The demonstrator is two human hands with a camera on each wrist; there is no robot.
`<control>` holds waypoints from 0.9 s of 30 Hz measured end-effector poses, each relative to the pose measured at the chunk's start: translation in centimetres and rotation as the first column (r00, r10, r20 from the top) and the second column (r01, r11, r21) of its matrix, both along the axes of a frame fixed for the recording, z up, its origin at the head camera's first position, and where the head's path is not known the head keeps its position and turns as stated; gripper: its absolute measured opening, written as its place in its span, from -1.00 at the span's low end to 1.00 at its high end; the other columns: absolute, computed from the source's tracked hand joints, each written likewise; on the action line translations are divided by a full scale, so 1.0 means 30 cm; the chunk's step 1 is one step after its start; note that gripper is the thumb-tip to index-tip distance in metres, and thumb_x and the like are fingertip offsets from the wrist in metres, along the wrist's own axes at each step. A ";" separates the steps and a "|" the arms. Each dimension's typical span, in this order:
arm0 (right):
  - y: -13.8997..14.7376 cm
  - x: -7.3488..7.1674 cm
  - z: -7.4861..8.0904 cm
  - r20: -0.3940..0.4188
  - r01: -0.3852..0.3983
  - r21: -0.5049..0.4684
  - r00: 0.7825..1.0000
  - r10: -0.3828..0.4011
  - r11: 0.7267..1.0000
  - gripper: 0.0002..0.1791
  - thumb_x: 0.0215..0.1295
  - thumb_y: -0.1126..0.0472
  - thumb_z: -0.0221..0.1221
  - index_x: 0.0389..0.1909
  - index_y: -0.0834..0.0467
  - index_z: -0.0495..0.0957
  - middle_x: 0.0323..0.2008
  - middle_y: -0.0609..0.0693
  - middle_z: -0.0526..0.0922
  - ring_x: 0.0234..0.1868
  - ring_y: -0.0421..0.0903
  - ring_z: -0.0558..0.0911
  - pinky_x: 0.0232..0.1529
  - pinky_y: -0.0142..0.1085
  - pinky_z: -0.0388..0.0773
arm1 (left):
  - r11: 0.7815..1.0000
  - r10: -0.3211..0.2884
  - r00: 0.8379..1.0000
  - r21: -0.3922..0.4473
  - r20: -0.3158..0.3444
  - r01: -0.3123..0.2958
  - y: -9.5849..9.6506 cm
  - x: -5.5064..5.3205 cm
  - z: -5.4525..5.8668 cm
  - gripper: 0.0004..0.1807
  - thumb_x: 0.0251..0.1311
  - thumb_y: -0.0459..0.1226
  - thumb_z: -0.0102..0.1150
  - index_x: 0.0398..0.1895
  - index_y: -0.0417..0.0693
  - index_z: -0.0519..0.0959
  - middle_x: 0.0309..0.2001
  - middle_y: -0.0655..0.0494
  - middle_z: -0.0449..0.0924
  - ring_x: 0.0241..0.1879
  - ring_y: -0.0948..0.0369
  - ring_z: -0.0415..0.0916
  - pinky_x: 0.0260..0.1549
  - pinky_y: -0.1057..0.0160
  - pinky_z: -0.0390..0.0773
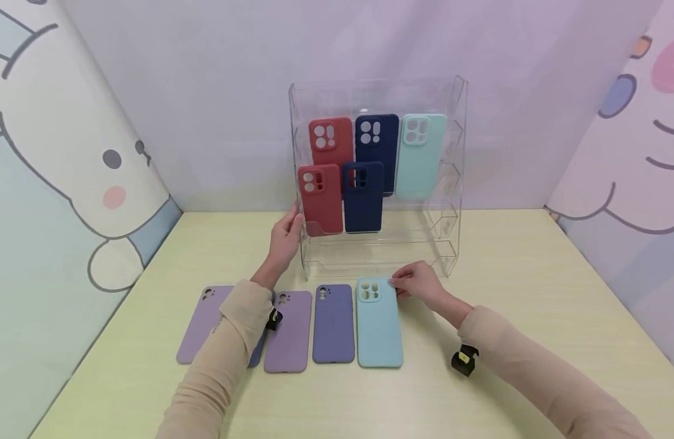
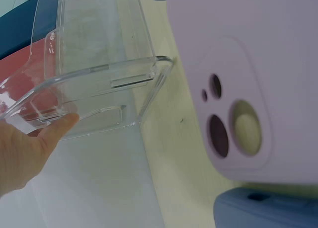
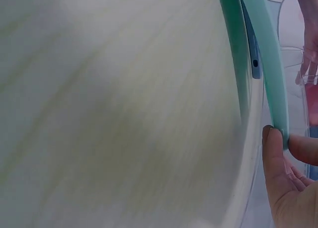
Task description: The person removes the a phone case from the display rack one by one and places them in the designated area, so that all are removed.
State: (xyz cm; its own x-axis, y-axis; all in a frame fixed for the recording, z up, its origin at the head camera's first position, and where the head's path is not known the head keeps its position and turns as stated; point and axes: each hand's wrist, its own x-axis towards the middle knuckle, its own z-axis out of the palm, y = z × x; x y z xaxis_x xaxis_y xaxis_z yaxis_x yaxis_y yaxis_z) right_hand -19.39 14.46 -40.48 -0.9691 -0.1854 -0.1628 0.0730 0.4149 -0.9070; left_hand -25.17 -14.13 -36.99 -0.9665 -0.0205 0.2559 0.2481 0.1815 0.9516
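My right hand [image 1: 419,281] pinches the upper right corner of a mint green phone case [image 1: 381,329] at the right end of the front row. In the right wrist view, thumb and finger hold the edge of this mint case [image 3: 271,64], which is tilted up from the table. My left hand [image 1: 286,239] grips the left side of the clear acrylic display rack [image 1: 381,268], its thumb on the side panel in the left wrist view. The rack holds two red cases [image 1: 322,204], two navy cases [image 1: 363,207] and another mint case [image 1: 422,164] on its upper tiers.
Left of the mint case lie a violet case [image 1: 334,323] and a lilac case [image 1: 289,332]. A second lilac case [image 1: 197,326] and another violet case [image 1: 256,353] lie partly under my left forearm. Printed cloth walls [image 1: 123,110] stand around the table [image 1: 512,262].
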 end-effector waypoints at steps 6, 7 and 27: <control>-0.008 -0.003 -0.011 -0.005 -0.017 0.032 1.000 0.017 0.999 -0.79 0.10 0.44 0.18 -0.27 0.52 0.54 -0.42 0.28 0.65 -0.50 -0.03 0.65 -0.44 -0.25 0.60 | 1.000 0.005 1.000 -0.003 0.005 -0.005 0.000 0.003 0.003 -0.52 0.38 -0.23 -0.19 0.35 -0.03 0.15 0.18 -0.01 0.38 -0.62 0.33 0.16 -0.62 0.46 0.26; -0.009 -0.003 -0.012 -0.006 -0.023 0.041 1.000 0.023 0.999 -0.78 0.09 0.44 0.19 -0.27 0.52 0.54 -0.41 0.28 0.64 -0.50 -0.03 0.66 -0.45 -0.25 0.60 | 1.000 0.004 1.000 -0.006 0.008 -0.004 0.000 0.003 0.003 -0.51 0.38 -0.22 -0.19 0.35 -0.03 0.15 0.21 0.02 0.35 -0.62 0.33 0.16 -0.61 0.46 0.26; 0.042 -0.003 0.101 -0.118 -0.105 0.001 0.987 0.105 0.994 -0.65 0.15 0.42 0.14 -0.05 0.51 0.45 -0.29 0.26 0.64 -0.33 0.05 0.65 -0.36 -0.24 0.60 | 1.000 -0.021 1.000 0.002 -0.002 0.021 0.002 0.010 0.010 -0.51 0.38 -0.22 -0.21 0.36 -0.02 0.13 0.11 -0.09 0.42 -0.63 0.35 0.15 -0.61 0.46 0.25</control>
